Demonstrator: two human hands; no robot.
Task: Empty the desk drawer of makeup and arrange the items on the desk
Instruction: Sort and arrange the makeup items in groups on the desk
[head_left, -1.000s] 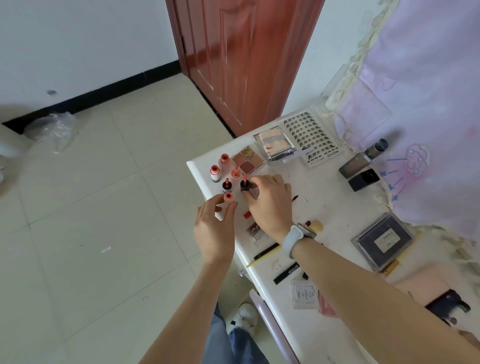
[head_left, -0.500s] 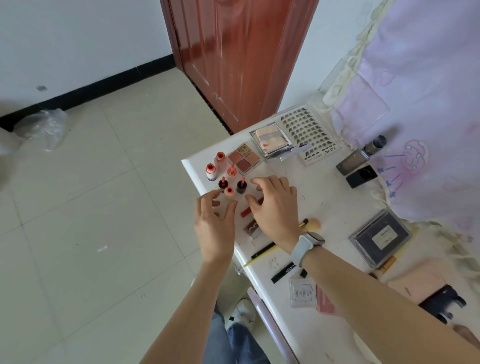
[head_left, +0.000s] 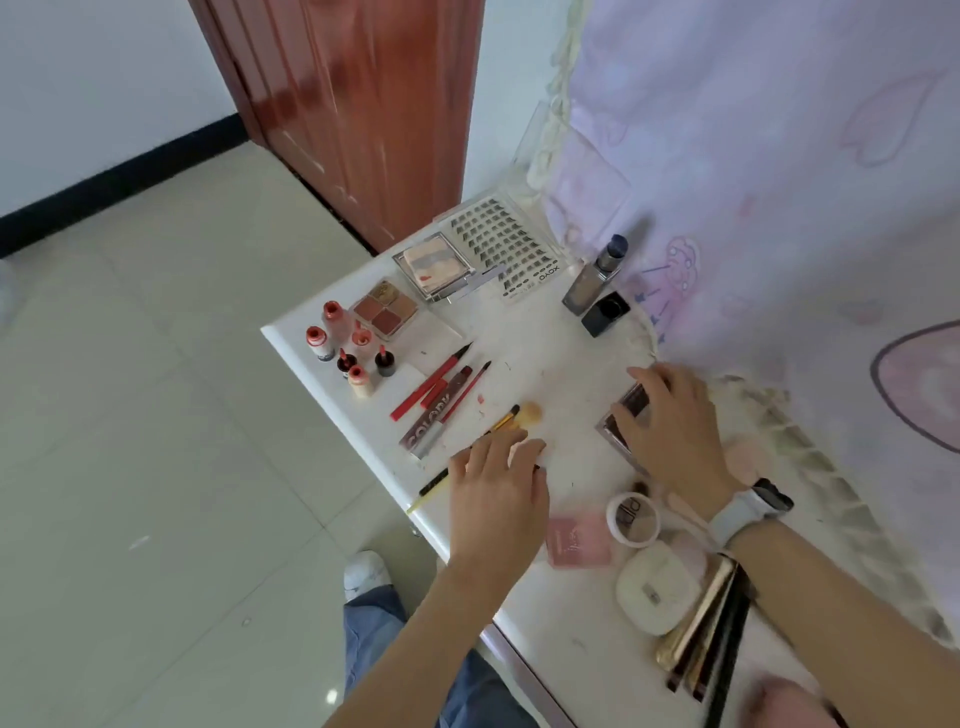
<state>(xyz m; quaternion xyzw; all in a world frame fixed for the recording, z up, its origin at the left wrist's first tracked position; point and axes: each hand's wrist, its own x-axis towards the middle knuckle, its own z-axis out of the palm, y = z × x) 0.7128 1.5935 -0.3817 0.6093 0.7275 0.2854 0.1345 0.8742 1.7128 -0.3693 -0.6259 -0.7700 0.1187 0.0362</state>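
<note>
Makeup lies spread over the white desk. My right hand, a watch on its wrist, grips a dark palette at the desk's right side, thumb on its near edge and fingers over its far edge. My left hand lies palm down across the handle of a yellow-handled brush, fingers lightly bent, nothing lifted. Several small red-capped bottles stand grouped at the far-left corner. Red pencils and a brown tube lie beside them.
An eyeshadow quad, clear compact, lash tray, foundation bottle and black cube line the back. Nearer me sit a pink card, white pot, white compact and gold tubes. A printed cloth hangs right.
Both hands have left the small bottles at the corner. My right hand moved right onto the dark palette. My left hand drew back over the brush handle.
</note>
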